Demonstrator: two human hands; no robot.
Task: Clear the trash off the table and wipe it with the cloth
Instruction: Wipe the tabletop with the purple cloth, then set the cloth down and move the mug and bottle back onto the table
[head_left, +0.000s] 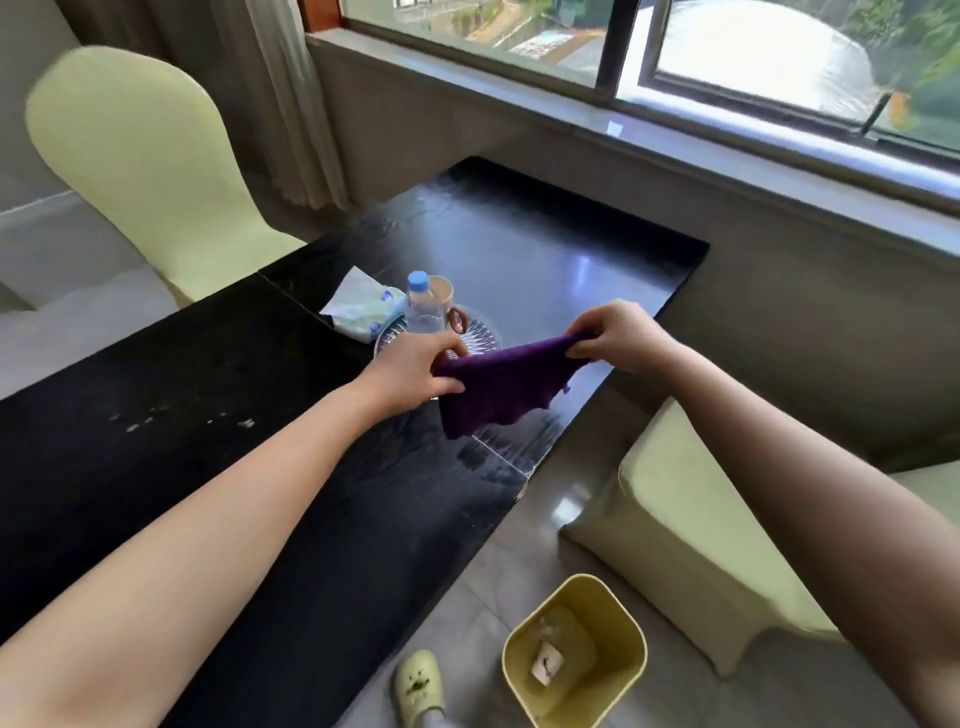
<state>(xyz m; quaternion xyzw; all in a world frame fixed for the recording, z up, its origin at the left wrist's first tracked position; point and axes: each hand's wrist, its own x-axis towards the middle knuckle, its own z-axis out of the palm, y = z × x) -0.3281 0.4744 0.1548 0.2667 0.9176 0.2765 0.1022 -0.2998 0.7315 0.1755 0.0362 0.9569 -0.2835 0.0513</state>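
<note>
home dining rm | table (509, 249), covered chair (140, 156), window (727, 52)

My head camera is looking forward and down from above the black table (156, 415), facing the window (675, 47), taking in my forearms close below and the floor.

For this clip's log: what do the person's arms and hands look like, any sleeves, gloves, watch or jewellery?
Both arms are bare from the bottom frame edge forward: no sleeves show anywhere along the forearms. The left hand and right hand are ungloved. No watch, bracelet or ring is visible on either wrist or on the fingers that show. No tattoos, bandages or markings can be made out. Whether short sleeves sit higher up is out of frame.
</note>
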